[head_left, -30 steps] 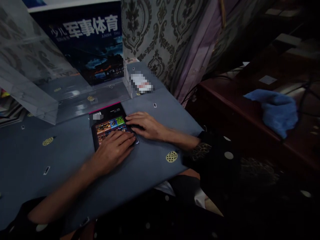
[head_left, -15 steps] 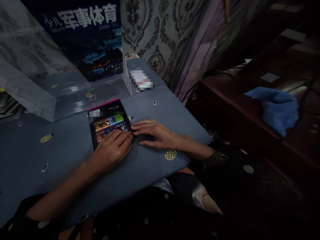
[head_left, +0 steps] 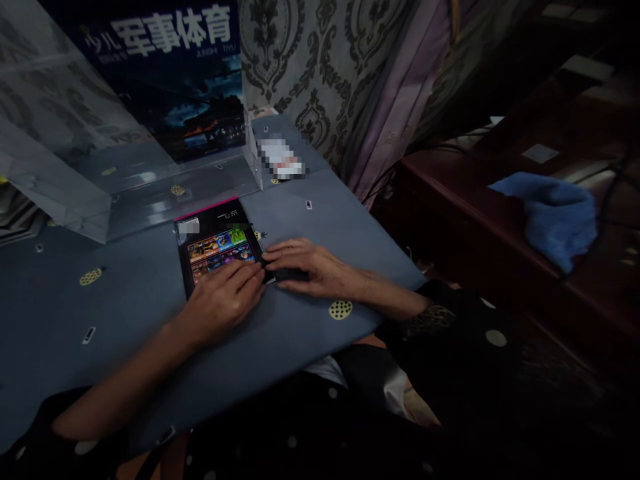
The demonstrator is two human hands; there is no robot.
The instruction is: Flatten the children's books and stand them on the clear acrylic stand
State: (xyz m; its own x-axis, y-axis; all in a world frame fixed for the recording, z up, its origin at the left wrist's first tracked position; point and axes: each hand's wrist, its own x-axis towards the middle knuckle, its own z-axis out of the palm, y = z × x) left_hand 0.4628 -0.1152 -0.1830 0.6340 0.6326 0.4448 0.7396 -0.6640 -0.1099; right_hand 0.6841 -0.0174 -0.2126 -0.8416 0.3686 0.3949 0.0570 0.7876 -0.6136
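Note:
A black book (head_left: 221, 230) with a pink top edge and a grid of small colourful pictures lies on the blue-grey tablecloth (head_left: 310, 250). My left hand (head_left: 227, 293) rests flat across its lower part, fingers stretched toward the right edge and covering some of the pictures. At that right edge is my right hand (head_left: 313, 270), its fingers extended and its thumb apart from them. The fingertips of both hands come close together near the book's lower right side. Whether the right fingertips grip the edge is hard to see in the dim light.
Behind the book stands a clear acrylic holder (head_left: 183, 193) with a dark blue magazine (head_left: 200, 93) in it. A blurred-out white packet (head_left: 283, 159) lies to its right. Farther right, a blue cloth (head_left: 557, 217) hangs over reddish-brown furniture (head_left: 450, 193) with dark cables.

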